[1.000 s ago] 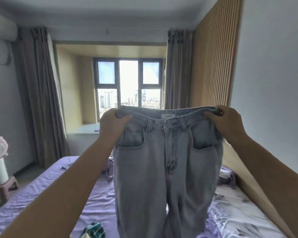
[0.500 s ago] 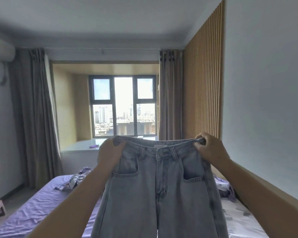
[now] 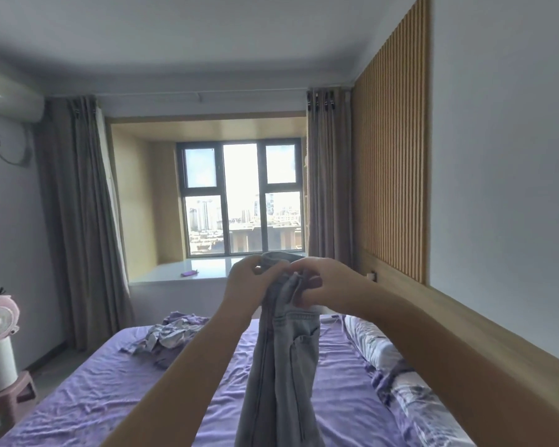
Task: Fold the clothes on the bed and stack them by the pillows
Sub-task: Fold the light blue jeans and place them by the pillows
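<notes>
Left hand [image 3: 243, 279] and right hand [image 3: 323, 287] meet, both pinching the waistband of the pale blue denim jeans [image 3: 284, 350] — doubled lengthwise, legs hanging straight down toward the near purple-sheeted bed [image 3: 110, 398], pillows [image 3: 384, 353] right.

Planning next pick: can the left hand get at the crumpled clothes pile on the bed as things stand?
Probably not yet: the left hand and right hand both grip the jeans. The path to the clothes pile looks unobstructed, but reach is uncertain.
</notes>
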Available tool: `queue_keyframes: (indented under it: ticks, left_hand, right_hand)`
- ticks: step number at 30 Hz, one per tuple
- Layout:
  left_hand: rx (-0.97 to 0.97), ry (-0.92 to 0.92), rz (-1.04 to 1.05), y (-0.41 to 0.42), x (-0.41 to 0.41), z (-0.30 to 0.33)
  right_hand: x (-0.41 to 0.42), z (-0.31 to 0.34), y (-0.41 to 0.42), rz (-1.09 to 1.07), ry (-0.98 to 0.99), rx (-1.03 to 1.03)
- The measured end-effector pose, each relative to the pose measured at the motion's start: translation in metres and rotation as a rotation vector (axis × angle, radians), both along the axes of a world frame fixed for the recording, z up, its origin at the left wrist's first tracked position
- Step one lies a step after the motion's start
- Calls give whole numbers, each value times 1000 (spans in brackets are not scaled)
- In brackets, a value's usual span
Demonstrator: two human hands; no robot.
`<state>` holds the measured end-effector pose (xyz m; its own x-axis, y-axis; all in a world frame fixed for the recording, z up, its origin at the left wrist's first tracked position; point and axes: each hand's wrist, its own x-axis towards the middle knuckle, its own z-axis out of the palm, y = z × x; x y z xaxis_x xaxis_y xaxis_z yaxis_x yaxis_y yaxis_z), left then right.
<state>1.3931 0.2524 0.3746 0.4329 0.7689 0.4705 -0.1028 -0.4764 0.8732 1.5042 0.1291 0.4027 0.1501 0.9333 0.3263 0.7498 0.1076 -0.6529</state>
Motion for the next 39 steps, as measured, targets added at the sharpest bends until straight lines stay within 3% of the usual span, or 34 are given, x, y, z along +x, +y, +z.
queue_keyframes:
  ticks: [3,7,12,14,16,19,23,24,27,29,31,33,35,39]
  left_hand:
    - [-16,21,-97,-2,-8,-5]
    - [-4,31,-160,-4,-8,-8]
    - [-229,1,-362,-13,-7,-11]
    - [-144,-29,-423,-13,-6,-15]
    - [-55,-55,-425,-15,-8,-19]
    - [24,-18,-391,-17,-3,-25]
    - [2,-46,-365,-10,-5,-31]
    - [-34,-69,-363,-5,-8,-32]
    - [-94,-112,-379,8,-15,-34]
    - [-91,-106,-407,11,-15,-38]
    - [-39,-43,-316,10,-15,-40]
    - [145,91,-64,12,-15,-44]
    - [293,180,193,18,-18,-51]
    - [218,162,383,30,-31,-48]
  right_hand:
    - [4,-3,4,-97,-207,137]
    - [11,-8,13,-145,-261,282]
    - [12,-12,22,-260,-467,401]
    - [12,-18,23,-271,-478,462]
    - [18,-24,20,-235,-375,477]
    - [32,-29,8,-154,-143,317]
    - [67,-46,-18,-190,-318,121]
    - [77,-54,-26,-183,-278,85]
    - [87,-91,-37,-18,146,10]
    - [76,-120,-29,73,284,17]
    - [61,-143,-14,57,429,119]
    - [51,-153,-1,-54,517,227]
    - [46,-153,7,-105,485,265]
    - [31,-138,19,-58,417,296]
